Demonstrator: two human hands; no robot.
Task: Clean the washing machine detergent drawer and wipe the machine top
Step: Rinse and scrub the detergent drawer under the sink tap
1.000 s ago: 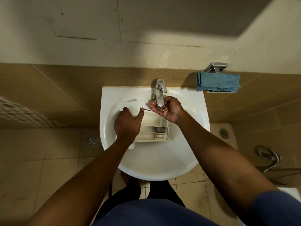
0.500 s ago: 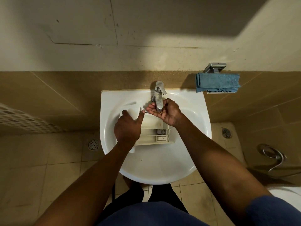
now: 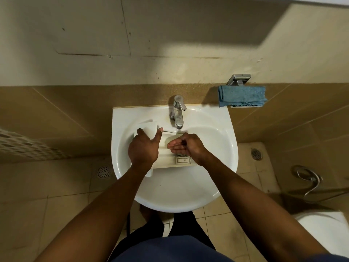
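Beneath both sets of fingers, the detergent drawer point(image 3: 168, 157) lies in the white sink point(image 3: 179, 190). It is already out of the machine, so the removal step is done and the washing looks to be under way. The left hand point(image 3: 143, 150) grips the drawer's white front end: its fingers curl over the panel and the thumb stretches out along the far edge. The right hand point(image 3: 186, 146) hovers cupped over the compartments, fingers close together and gently curved, holding nothing I can make out. A dark speck at its palm is too small to tell. Just past those fingers, toward the wall, stands the tap point(image 3: 177, 112); whether water runs I cannot tell. The compartments beside the right fingertips look cream and dull, so I judge the rinsing unfinished. Well beyond the right knuckles, a blue cloth point(image 3: 242, 96) hangs folded on a wall holder point(image 3: 238, 79), untouched. No washing machine shows, so refitting the drawer and wiping the machine top appear left to do.
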